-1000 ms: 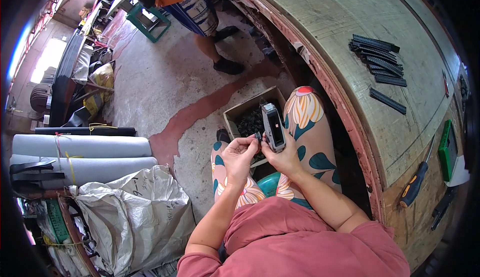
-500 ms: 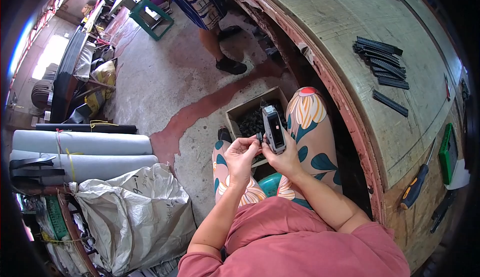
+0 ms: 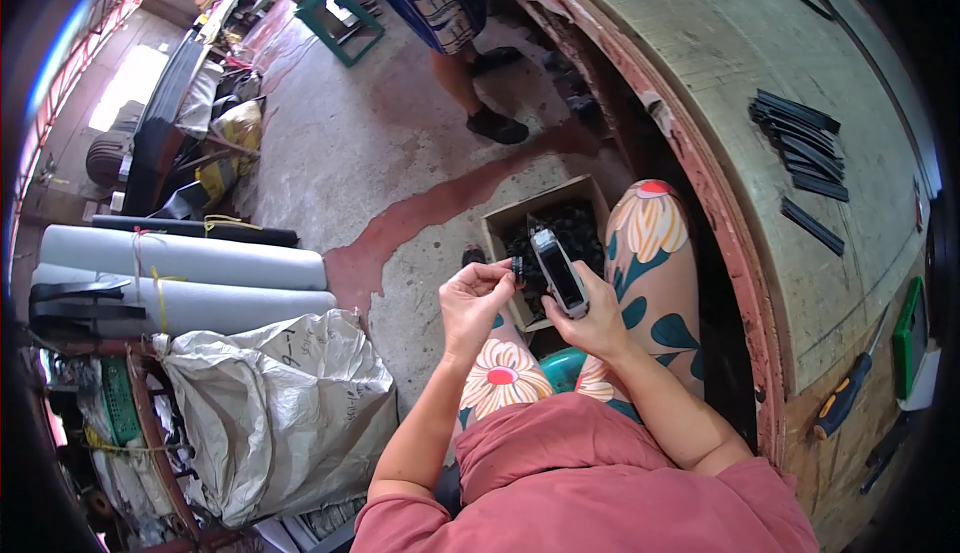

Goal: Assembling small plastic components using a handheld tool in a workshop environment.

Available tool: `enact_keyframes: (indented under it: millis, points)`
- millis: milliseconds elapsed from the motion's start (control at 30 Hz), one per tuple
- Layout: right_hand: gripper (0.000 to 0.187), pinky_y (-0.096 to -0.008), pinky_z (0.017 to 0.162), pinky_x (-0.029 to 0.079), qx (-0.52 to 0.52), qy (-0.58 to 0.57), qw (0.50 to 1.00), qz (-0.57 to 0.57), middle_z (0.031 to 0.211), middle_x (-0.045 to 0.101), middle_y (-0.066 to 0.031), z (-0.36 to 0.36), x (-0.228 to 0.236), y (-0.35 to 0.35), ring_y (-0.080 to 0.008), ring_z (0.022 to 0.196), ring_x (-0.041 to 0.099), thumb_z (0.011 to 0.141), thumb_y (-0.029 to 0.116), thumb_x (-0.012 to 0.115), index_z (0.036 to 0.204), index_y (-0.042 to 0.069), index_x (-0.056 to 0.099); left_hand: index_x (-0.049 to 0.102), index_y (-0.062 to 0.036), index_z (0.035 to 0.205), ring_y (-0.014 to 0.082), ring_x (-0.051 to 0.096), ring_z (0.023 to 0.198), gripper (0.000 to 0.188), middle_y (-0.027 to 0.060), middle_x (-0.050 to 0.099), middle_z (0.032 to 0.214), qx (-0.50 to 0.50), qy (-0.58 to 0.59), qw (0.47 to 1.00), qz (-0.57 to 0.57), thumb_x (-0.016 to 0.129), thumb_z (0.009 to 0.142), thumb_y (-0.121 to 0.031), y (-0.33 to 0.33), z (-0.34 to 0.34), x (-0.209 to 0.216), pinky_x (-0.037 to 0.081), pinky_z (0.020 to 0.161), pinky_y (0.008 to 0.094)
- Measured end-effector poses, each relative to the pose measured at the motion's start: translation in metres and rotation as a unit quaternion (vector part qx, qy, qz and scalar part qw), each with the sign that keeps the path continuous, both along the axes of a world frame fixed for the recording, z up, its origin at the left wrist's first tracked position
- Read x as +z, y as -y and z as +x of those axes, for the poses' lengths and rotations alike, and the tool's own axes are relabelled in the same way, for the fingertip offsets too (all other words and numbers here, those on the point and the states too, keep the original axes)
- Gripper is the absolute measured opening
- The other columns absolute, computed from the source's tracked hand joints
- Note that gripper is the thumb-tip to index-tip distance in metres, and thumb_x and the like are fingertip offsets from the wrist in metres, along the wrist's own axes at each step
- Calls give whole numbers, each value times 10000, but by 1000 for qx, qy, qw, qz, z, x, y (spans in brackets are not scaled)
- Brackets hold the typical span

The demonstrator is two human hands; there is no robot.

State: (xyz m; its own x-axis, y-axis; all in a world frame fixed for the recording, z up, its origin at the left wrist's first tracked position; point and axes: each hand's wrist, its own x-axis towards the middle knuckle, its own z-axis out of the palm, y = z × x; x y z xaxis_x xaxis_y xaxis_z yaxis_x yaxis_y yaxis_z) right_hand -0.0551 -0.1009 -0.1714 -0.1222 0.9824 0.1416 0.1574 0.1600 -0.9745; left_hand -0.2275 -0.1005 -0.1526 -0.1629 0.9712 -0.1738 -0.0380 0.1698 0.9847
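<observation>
My right hand [image 3: 590, 315] is closed around a grey, boxy handheld tool [image 3: 560, 271] with a long black face; its exact kind is not clear. A small black ridged piece [image 3: 517, 269] is pinched between the thumb and fingers of my left hand [image 3: 474, 303]. That piece is held just left of the tool, with a narrow gap between them. Below both hands, an open cardboard box [image 3: 500, 221] on the floor holds many small black pieces [image 3: 580, 225], partly hidden by the tool.
At right, a wooden table [image 3: 720, 53] bears black strips [image 3: 805, 143], a screwdriver [image 3: 842, 396] and a green-framed object [image 3: 910, 338]. Pale rolls [image 3: 190, 258] and a white sack [image 3: 280, 403] lie at left. Ahead stand another person [image 3: 450, 33] and a green stool [image 3: 340, 23].
My left hand has drawn the black piece slightly away from the tool, and the gap between my hands has widened. The whole view has shifted a little.
</observation>
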Motion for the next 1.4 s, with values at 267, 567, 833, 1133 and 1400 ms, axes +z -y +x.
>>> enact_keyframes:
  millis: [267,567,833,1133,1400]
  points:
    - [423,-424,741,447,122,180,973,74,865,564,-184,-3,-7,7,-373,842,562,591,143,703,942,13,505,650,64,819,80,621,772,90,143,672,977,-45,-125,991,14,656,762,-6,-5,-55,45,526,704,215]
    - [502,-406,743,434,136,201,961,132,856,560,-184,-7,-6,7,-365,827,554,534,203,743,930,3,506,651,50,802,103,631,831,53,165,666,1001,-115,-233,966,14,629,755,44,2,-53,57,549,735,243]
    - [504,-405,747,437,119,205,957,167,854,551,-185,-6,-7,8,-361,824,545,528,196,745,926,1,505,659,39,803,100,635,805,63,150,677,989,-141,-245,958,52,641,742,35,0,-49,63,554,716,248]
    - [492,-404,732,440,118,191,958,177,840,546,-185,-5,-6,8,-359,803,540,528,190,739,915,1,502,657,46,811,86,627,787,73,154,677,991,-179,-269,943,83,649,739,36,-1,-47,72,553,704,244]
    - [441,-407,687,445,120,168,965,160,789,540,-182,-5,-11,8,-369,753,543,543,173,734,871,6,492,619,50,931,120,641,853,127,172,665,1013,-147,-142,979,18,585,887,-64,2,-47,69,548,739,261]
